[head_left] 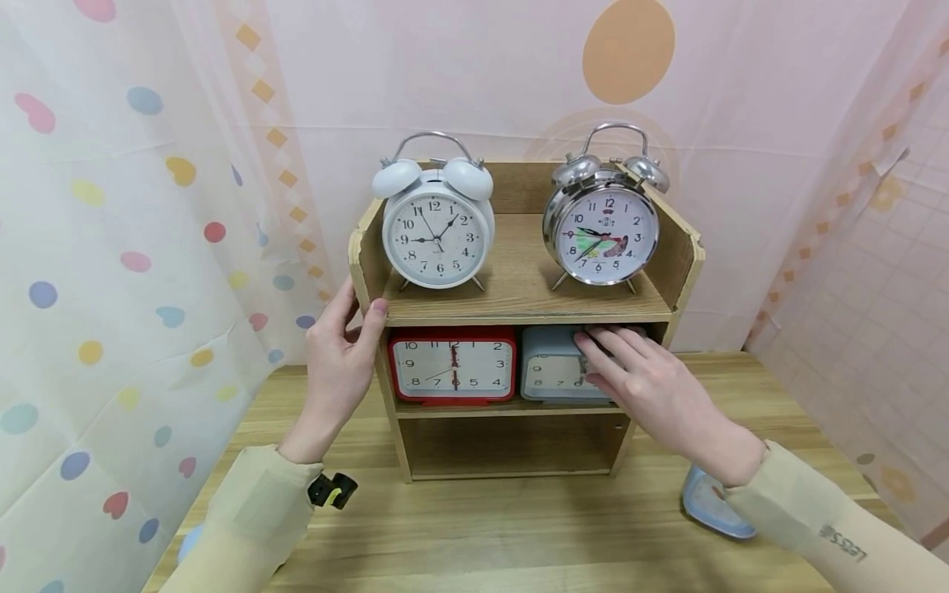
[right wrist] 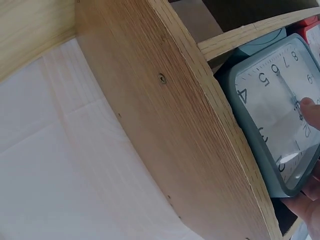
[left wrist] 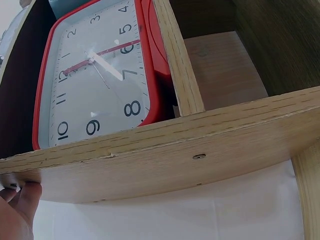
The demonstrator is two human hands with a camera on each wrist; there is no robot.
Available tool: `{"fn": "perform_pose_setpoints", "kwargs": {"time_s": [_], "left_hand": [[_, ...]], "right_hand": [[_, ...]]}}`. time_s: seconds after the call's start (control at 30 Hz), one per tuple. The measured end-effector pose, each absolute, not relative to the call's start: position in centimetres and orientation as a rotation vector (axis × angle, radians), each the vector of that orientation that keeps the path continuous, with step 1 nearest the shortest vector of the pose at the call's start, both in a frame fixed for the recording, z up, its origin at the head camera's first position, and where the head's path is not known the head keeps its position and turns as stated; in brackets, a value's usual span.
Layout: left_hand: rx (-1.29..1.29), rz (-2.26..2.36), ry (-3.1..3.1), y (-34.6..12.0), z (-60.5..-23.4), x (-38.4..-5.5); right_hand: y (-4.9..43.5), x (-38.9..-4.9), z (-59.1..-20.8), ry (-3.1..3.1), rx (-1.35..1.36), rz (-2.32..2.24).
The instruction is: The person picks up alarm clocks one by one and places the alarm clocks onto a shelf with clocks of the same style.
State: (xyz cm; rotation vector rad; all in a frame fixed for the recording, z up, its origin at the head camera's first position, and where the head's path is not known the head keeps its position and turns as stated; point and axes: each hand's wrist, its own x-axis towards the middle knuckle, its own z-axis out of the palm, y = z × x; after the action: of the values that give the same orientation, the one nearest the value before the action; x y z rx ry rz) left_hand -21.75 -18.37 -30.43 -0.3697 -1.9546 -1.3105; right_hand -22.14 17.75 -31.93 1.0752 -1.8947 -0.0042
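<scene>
A person's two bare hands are working at a small wooden shelf (head_left: 519, 292) on a table. A grey-blue clock (head_left: 539, 366) is sitting in the middle tier, in its right half. Its dial is facing out toward the person, with the 6 lying at the bottom near the board, so the clock is standing upright. Its long axis is running level from left to right, along the board.

The right hand (head_left: 652, 387) is pinching this clock: in the right wrist view the thumb is pressing on the dial while other fingers are touching the top edge. The left hand (head_left: 341, 354) is gripping the shelf's left side panel, thumb at the front edge and fingers on the outside.

Just left of the grey-blue clock, a red clock (head_left: 482, 366) is standing upright in the same tier, also facing outward, its long axis level too. On the top tier, a white twin-bell clock (head_left: 439, 268) is standing at the left and a silver twin-bell clock (head_left: 630, 235) at the right. A light blue object (head_left: 715, 506) is lying on the table by the right forearm, partly hidden.
</scene>
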Motion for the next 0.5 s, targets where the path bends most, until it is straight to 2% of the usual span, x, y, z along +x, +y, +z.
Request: {"fn": "perform_pose_setpoints", "kwargs": {"time_s": [0.5], "left_hand": [[-0.369,-1.316,-1.955,-18.28,-30.33,-21.73]], "right_hand": [[17.62,-22.69,-32.17,-1.969,1.033,-0.025]]}}
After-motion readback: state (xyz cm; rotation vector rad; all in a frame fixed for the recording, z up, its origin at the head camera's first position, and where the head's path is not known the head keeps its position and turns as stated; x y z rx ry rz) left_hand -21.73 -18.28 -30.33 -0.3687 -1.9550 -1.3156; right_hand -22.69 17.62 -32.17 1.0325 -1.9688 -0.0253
